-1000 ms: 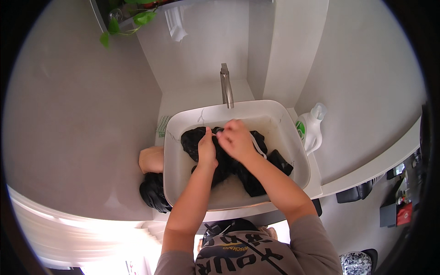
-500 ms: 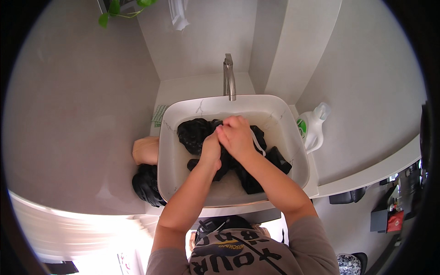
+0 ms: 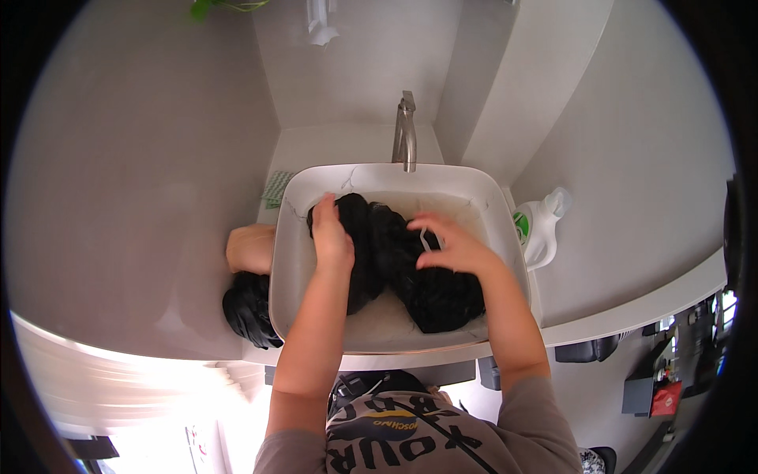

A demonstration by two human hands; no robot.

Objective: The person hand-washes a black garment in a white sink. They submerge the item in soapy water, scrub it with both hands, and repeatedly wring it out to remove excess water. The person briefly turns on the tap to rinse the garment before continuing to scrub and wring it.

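A wet black garment [image 3: 379,245] lies bunched in cloudy water in the white sink [image 3: 395,348]. My left hand [image 3: 332,241] rests at the garment's left side, its fingers stretched out and pointing to the far rim. Over the right part of the cloth is my right hand [image 3: 456,246], fingers curved and thumb held apart from them. A short piece of white trim or cord [image 3: 429,239] shows between that thumb and the fingers; the hand does not close on it. Whether the right fingertips touch the cloth I cannot tell.
Behind the sink rises a metal faucet [image 3: 407,130]. To its right stands a white detergent bottle [image 3: 542,229] with a green label. Beige cloth [image 3: 251,250] and black cloth [image 3: 251,310] lie left of the sink, near a green-and-white patterned packet [image 3: 278,189].
My hands were together over the middle of the garment; they have moved apart, left and right, and opened. The black cloth has shifted into a different bunch. The view has tilted slightly.
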